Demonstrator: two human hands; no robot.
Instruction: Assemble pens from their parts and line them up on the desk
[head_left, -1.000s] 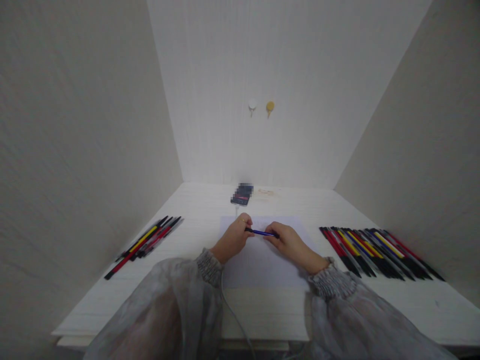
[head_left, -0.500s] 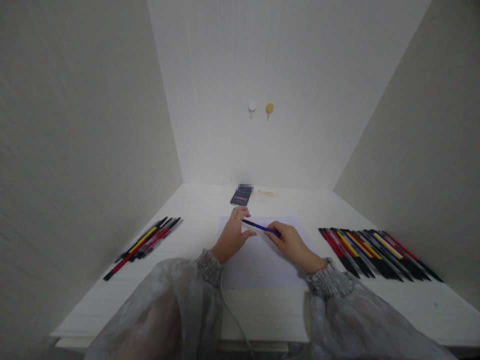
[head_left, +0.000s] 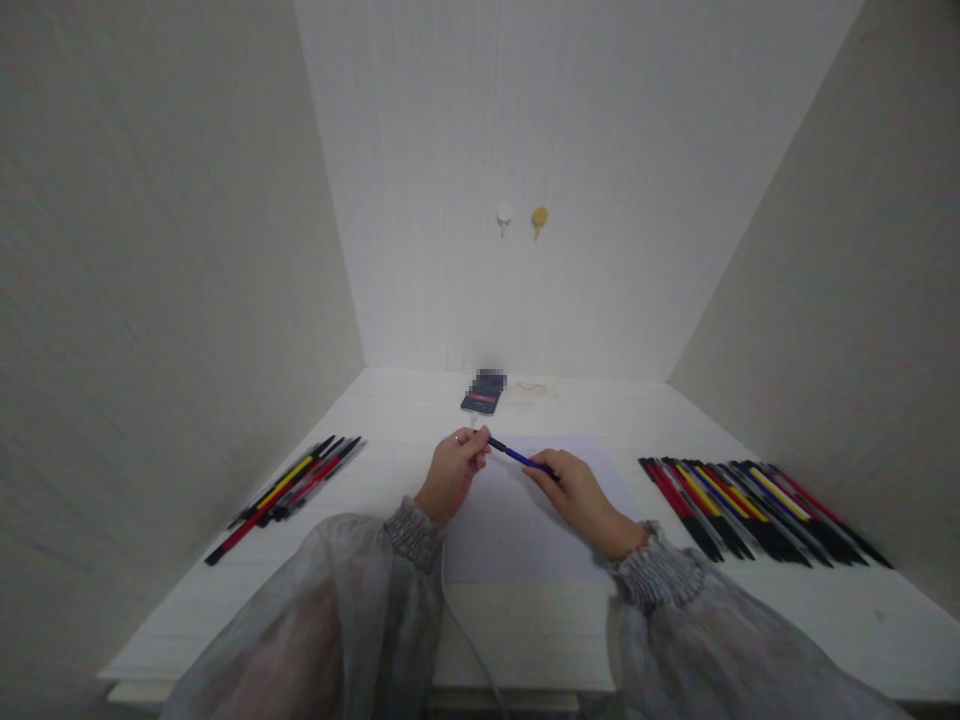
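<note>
Between my two hands a blue pen (head_left: 516,456) with black ends is held above a white sheet of paper (head_left: 525,540). My left hand (head_left: 454,470) pinches the pen's black left end between thumb and fingers. My right hand (head_left: 574,490) is closed around the other end, its fingertips on the blue barrel. The very tips of the pen are partly hidden by my fingers.
A row of several pens (head_left: 750,510) lies on the white table (head_left: 405,400) at right, and a smaller group of pens (head_left: 289,490) at left. A phone (head_left: 481,395) lies near the back wall. A cable (head_left: 469,640) runs off the front edge.
My left hand's fingers, spread apart beside the pen's left end before, have closed on that end. My right hand has kept its hold on the pen.
</note>
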